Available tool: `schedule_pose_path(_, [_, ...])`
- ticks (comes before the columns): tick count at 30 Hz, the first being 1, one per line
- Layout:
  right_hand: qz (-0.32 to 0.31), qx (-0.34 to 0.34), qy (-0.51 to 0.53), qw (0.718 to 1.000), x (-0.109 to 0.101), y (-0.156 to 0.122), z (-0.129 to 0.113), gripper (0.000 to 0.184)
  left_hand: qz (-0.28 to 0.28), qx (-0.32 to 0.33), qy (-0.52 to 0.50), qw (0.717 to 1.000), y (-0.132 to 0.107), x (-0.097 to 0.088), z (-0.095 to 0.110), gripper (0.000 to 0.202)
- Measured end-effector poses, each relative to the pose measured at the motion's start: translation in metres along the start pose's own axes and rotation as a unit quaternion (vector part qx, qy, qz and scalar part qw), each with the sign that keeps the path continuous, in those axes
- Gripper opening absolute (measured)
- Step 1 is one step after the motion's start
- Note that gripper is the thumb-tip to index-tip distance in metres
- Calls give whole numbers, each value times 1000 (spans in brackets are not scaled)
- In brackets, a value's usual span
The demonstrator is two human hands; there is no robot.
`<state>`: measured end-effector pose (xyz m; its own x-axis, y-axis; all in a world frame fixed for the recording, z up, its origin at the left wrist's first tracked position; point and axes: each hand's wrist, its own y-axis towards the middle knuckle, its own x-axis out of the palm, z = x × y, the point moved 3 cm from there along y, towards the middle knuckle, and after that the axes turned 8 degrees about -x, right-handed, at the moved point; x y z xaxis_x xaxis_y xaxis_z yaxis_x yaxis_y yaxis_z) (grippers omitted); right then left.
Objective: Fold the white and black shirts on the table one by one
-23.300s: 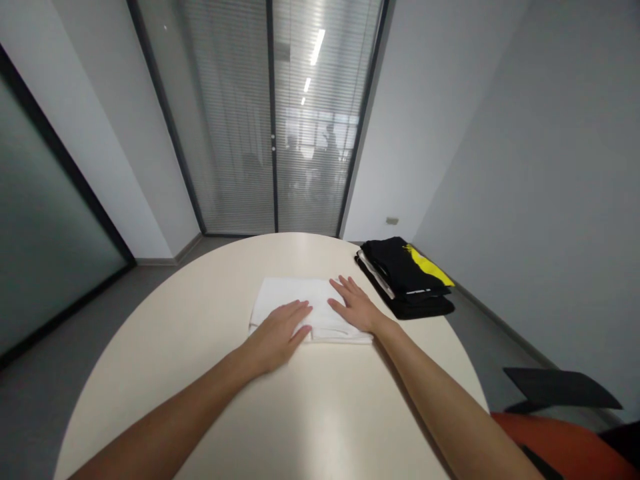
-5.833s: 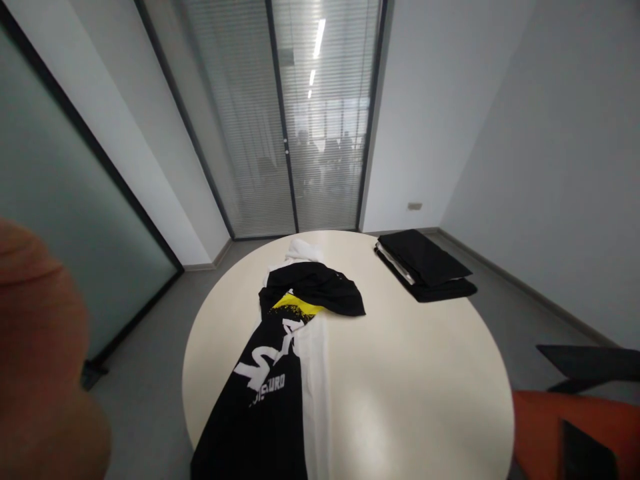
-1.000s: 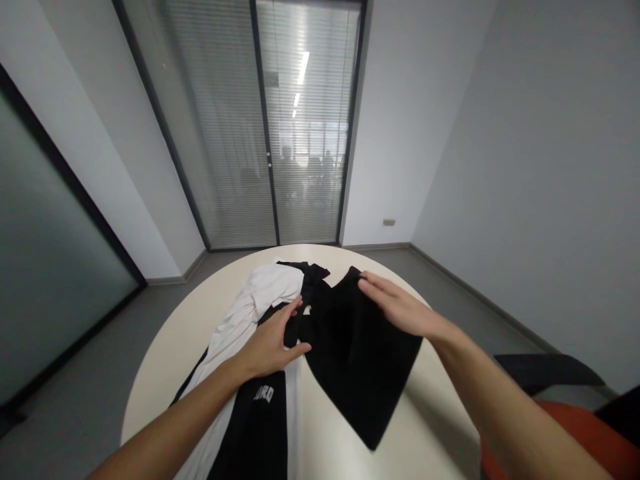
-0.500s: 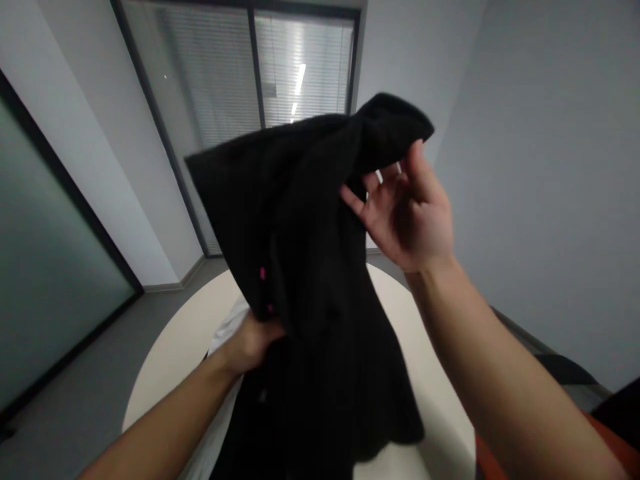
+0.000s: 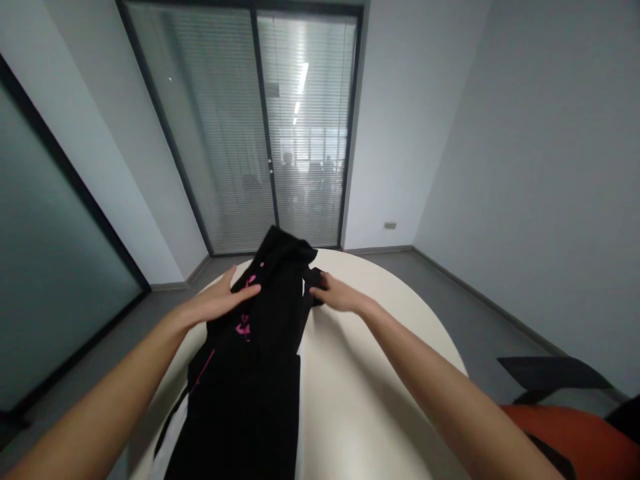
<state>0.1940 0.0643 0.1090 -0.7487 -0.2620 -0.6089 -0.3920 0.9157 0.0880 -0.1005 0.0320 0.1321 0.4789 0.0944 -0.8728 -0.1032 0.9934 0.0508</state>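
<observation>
While both arms reach out over the round pale bench [image 5: 380, 373], a black garment [image 5: 260, 360] with pink markings lies stretched along its left half, running from the far edge down to the near left edge. Left hand [image 5: 220, 303] rests flat on the garment's left side near the far end, fingers extended and loosely spread, palm down, gripping nothing. Right hand [image 5: 337, 295] sits at the garment's right edge, fingers closed on a small black fold of the fabric. A strip of white cloth [image 5: 173, 433] shows under the garment at the near left. An orange chair [image 5: 575, 440] stands at near right, just beside the bench. Glass doors with blinds [image 5: 265, 133] fill the far wall.
</observation>
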Motion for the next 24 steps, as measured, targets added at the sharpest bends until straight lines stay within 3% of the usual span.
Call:
schedule_pose_path(3, [-154, -44, -53, 986, 54, -52, 13, 92, -121, -38, 45, 991, -19, 54, -27, 118])
schedule_pose_path(5, [-214, -64, -79, 972, 96, -89, 13, 109, -120, -16, 32, 992, -25, 70, -36, 113])
schedule_pose_path(8, [-186, -102, -149, 966, 156, -123, 8, 120, -88, 31, 2, 996, -18, 69, -33, 87])
schedule_pose_path(9, [-180, -115, -153, 965, 172, -128, 7, 115, -66, 25, 7, 997, -13, 64, -30, 80])
schedule_pose_path(11, [-198, -178, -132, 955, 191, -131, 1, 83, -22, -1, 33, 999, -4, 53, -21, 72])
schedule_pose_path(13, [-220, -245, -93, 940, 185, -128, -8, 65, -16, -7, 54, 998, -5, 49, -10, 75])
schedule_pose_path(15, [-233, -264, -55, 934, 159, -120, -14, 66, -41, -5, 82, 996, -17, 58, 1, 95])
schedule_pose_path(17, [-221, -230, -64, 946, 126, -109, -15, 54, -27, -28, 142, 989, -35, 73, 9, 123])
schedule_pose_path(20, [-152, -143, -145, 967, 83, -89, 0, 33, -1, -6, 197, 980, -60, 101, 16, 130])
schedule_pose_path(24, [-99, -131, -203, 965, 62, -63, 33, 60, -2, -4, 191, 982, -60, 120, 12, 114])
